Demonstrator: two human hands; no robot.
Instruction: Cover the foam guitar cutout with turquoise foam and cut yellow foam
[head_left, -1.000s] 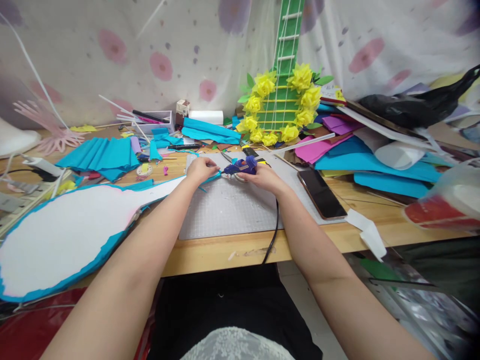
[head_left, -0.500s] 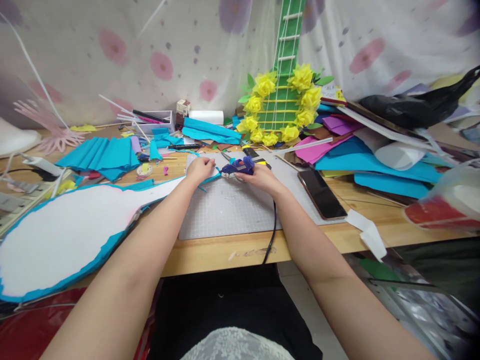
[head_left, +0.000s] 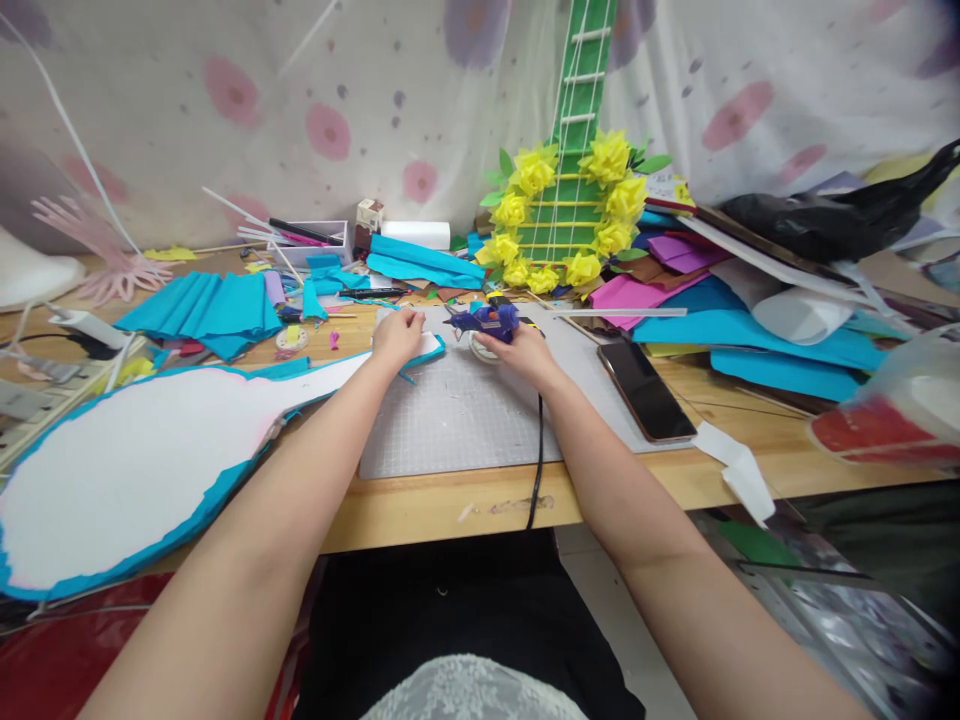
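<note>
A long-necked white board [head_left: 150, 465], edged in blue crepe paper, lies at the left, its narrow neck reaching the cutting mat [head_left: 442, 420]. My left hand [head_left: 397, 338] is over the neck near its tip, thumb and fingers pinched on blue crepe paper [head_left: 386, 305]; the hand hides most of that grip. In my right hand [head_left: 523, 352] is a blue hot glue gun [head_left: 487, 320], nozzle pointing left, apart from the neck's tip. A white glue stick [head_left: 622, 312] sticks out behind it. Its black cord [head_left: 538, 460] hangs over the table edge. Beneath the gun shows a roll of tape [head_left: 482, 350].
A phone [head_left: 645, 390] lies right of the mat. Behind stands a green paper guitar [head_left: 562, 210] ringed with yellow flowers. Pleated blue paper [head_left: 206, 308] and a pen box [head_left: 319, 238] are at the back left, a stack of coloured paper [head_left: 739, 325] at the right.
The glue gun has drawn back from the neck's tip, slightly up and right, with my right hand. My left hand has shifted slightly left, leaving the blue-edged tip in sight.
</note>
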